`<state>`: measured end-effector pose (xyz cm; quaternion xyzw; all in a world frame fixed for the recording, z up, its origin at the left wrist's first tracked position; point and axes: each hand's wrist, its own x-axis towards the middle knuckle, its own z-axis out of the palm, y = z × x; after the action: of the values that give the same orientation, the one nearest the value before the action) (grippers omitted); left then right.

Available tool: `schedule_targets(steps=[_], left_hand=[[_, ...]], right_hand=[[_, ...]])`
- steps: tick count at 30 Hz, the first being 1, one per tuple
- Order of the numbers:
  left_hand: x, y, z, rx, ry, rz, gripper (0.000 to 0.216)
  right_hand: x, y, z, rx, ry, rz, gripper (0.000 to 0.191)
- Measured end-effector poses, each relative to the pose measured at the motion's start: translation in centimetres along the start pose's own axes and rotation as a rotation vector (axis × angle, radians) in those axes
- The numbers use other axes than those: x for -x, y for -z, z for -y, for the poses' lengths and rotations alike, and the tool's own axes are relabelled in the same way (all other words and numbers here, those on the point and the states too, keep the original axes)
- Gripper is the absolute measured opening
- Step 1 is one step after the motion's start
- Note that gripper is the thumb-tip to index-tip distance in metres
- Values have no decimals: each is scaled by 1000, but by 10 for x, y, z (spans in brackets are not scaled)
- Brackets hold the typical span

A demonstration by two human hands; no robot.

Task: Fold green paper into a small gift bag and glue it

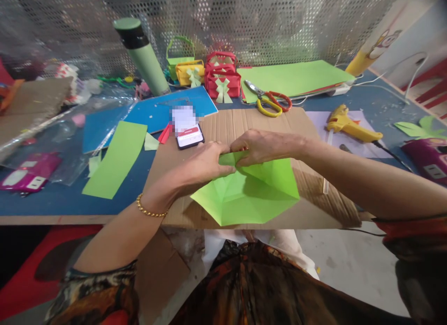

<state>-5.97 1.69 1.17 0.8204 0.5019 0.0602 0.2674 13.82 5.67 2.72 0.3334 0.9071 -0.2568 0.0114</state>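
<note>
"Over the cardboard, how do our hands sit?"

"Close together: our left hand and our right hand both pinch the far part of the green sheet. We can't tell whether their fingertips touch."

"And the sheet?"

"On the cardboard, at the middle of the worktop, creased, its near part spread towards us."

"So how do we fold well?"

"We'd judge it best to line up the layers between our fingers, then press outward from the middle, letting the existing creases guide us."

"Any risk?"

"Squeezing too soon could set a crooked crease. The glue gun lies well to the right."
</note>
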Motion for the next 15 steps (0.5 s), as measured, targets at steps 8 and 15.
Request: schedule_targets(steps=[8,15], left_hand=[[-1,-4,3,318,-12,14,38],[-5,-9,-1,348,22,-49,20]], right_hand=[[0,-3,14,111,-4,-54,11],[1,-4,15,128,60,-48,13]])
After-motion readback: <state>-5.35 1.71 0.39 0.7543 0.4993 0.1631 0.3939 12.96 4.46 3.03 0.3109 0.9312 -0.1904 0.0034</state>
